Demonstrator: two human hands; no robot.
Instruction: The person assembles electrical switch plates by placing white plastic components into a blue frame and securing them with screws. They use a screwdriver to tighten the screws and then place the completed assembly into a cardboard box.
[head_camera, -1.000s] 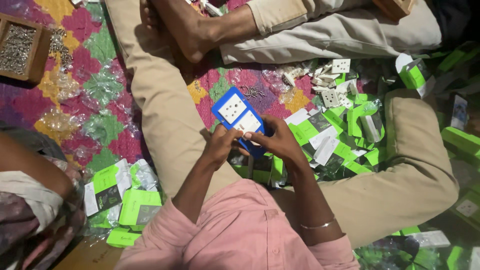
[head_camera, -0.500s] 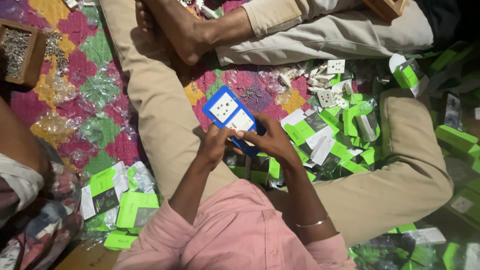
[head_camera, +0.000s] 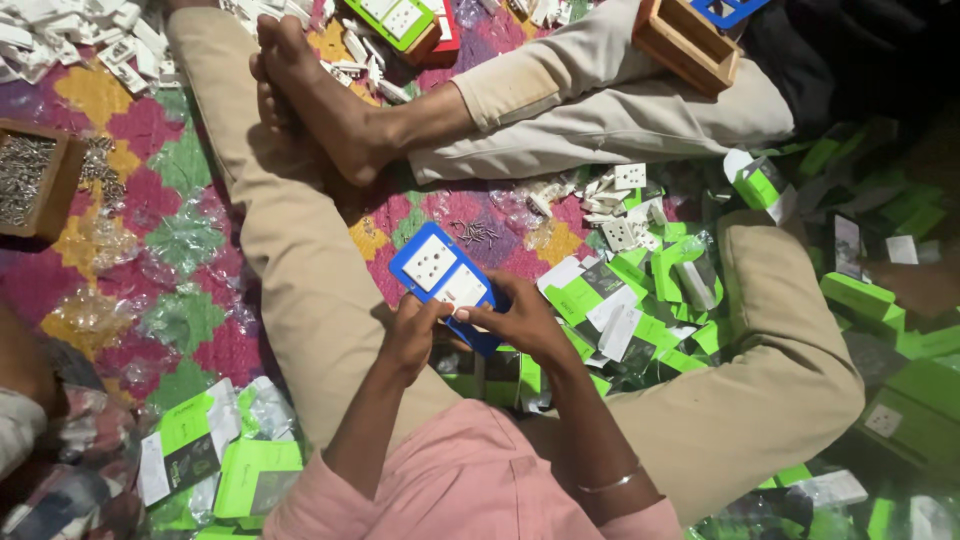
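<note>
Head camera looks down at a person sitting on a bright patchwork mat (head_camera: 150, 260) with their legs bent. Both hands are out in front, just above the lap. They hold a blue switch board (head_camera: 445, 282) with white socket and switch parts set in it. The board sits between the two knees, over the mat, and it is tilted a bit.

The left hand (head_camera: 412, 335) is curled around the near left edge of the board, with its fingers bent tight against it. The right hand (head_camera: 520, 322) grips the near right side, and its thumb presses on top of a white part. Both hands are closed on the board.

Just to the right of the hands lies a big heap of green and white cardboard boxes (head_camera: 650, 290). More green boxes (head_camera: 215, 460) lie near the left knee. A small pile of screws (head_camera: 476, 233) sits on the mat just past the board. A wooden tray of screws (head_camera: 28, 185) rests far off on the left. Another person's bare foot (head_camera: 320, 100) lies across the mat, well above the hands.
</note>
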